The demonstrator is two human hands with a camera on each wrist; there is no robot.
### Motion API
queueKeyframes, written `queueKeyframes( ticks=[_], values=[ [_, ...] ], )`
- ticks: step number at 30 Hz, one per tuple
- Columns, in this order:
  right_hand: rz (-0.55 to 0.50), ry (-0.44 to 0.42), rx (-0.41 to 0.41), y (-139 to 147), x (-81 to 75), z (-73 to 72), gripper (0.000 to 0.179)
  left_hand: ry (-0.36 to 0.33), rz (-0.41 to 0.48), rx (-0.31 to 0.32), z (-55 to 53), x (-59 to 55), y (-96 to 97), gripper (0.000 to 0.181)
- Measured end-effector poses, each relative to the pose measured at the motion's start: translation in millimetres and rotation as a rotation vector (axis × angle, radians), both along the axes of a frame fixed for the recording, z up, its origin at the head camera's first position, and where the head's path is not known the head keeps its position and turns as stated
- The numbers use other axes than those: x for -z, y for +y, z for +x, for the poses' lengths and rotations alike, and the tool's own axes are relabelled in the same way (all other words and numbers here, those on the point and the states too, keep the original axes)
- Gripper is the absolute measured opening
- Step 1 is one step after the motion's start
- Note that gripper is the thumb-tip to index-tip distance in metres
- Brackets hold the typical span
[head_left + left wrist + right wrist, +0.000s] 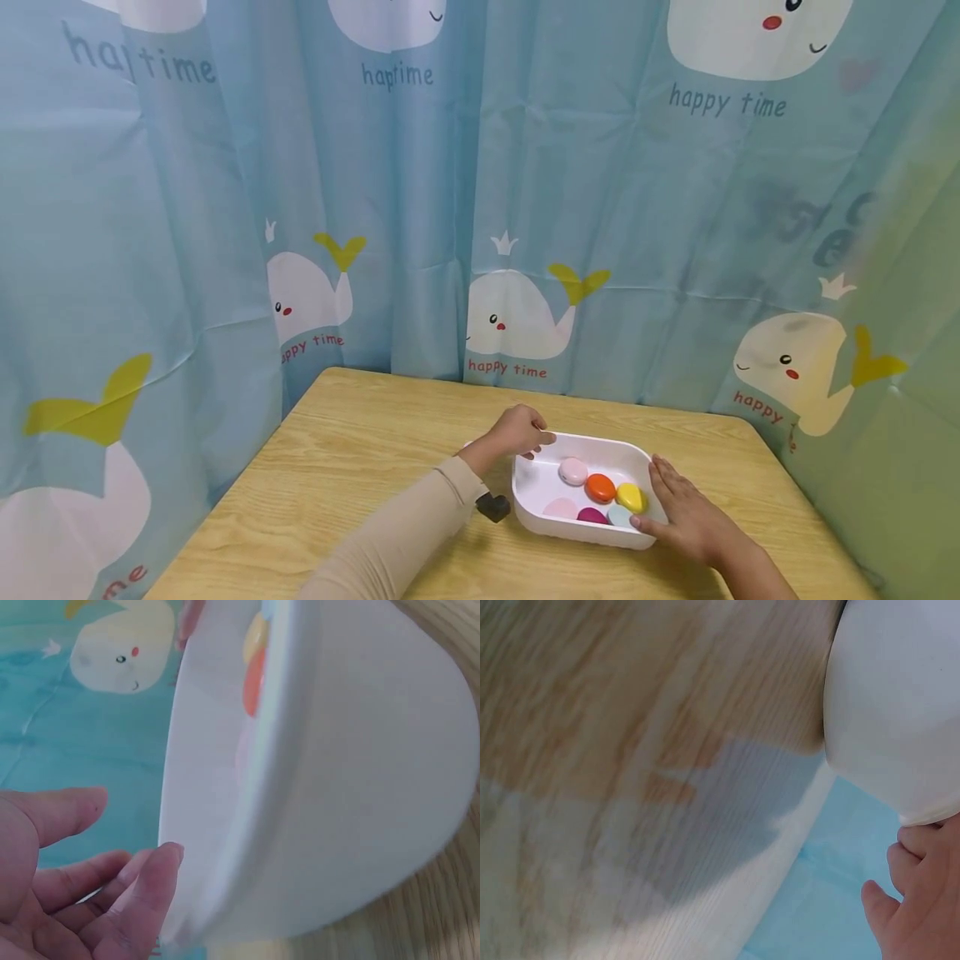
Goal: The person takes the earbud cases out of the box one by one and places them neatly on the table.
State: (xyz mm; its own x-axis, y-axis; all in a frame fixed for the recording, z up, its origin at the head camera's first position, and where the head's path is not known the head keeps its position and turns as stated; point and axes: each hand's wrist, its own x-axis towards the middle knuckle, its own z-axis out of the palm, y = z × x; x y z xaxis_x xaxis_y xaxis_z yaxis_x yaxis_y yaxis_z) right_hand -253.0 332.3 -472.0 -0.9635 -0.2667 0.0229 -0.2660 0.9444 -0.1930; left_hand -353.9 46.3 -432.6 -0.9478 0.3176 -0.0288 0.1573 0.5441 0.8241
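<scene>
A white rounded tray (577,533) stands on the wooden table with several smooth, rounded discs in it. They include a pink disc (574,472), an orange disc (600,487), a yellow disc (632,497), a magenta disc (592,516) and a pale blue disc (621,516). My left hand (519,432) is at the tray's far left corner, fingers loosely bent and thumb apart, nothing between them. One left fingertip (169,859) overlaps the rim. At the tray's right end my right hand (693,521) rests with fingers extended along the rim, thumb at the near corner.
The wooden table (330,458) extends around the tray. A small dark object (492,507) shows beside the left forearm, left of the tray. Blue curtains (420,208) with printed whales hang behind the table and along its sides.
</scene>
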Motion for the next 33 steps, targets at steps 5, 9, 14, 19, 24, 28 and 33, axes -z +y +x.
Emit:
queueKeyframes(
  ticks=[5, 9, 14, 19, 24, 28, 33],
  values=[
    [0.001, 0.007, -0.001, -2, -0.1, -0.8, 0.091, -0.012, 0.004, -0.01, 1.7, -0.8, 6.1, 0.029],
    [-0.006, 0.007, 0.001, -3, -0.2, -0.5, 0.091, -0.033, -0.02, -0.024, 3.7, -0.8, 10.5, 0.025],
    [-0.004, -0.002, 0.005, -3, 0.6, -0.3, 0.091, -0.046, -0.043, -0.044, 3.3, 2.1, 18.0, 0.026],
    [0.001, 0.012, 0.01, -1, 2.4, -1.1, 0.091, -0.021, -0.063, -0.031, 1.9, 6.3, 24.3, 0.024],
    [0.0, 0.011, 0.01, 0, 4.2, -1.2, 0.09, -0.011, -0.075, -0.024, 1.5, 10.5, 29.2, 0.024],
    [-0.002, 0.005, 0.015, -1, 3.3, 0.1, 0.09, -0.027, -0.077, -0.038, 2.4, 12.0, 32.3, 0.023],
    [0.002, 0.014, 0.013, -1, 0.5, 1.7, 0.09, -0.024, -0.082, -0.046, 3.0, 14.5, 37.6, 0.023]
  ],
)
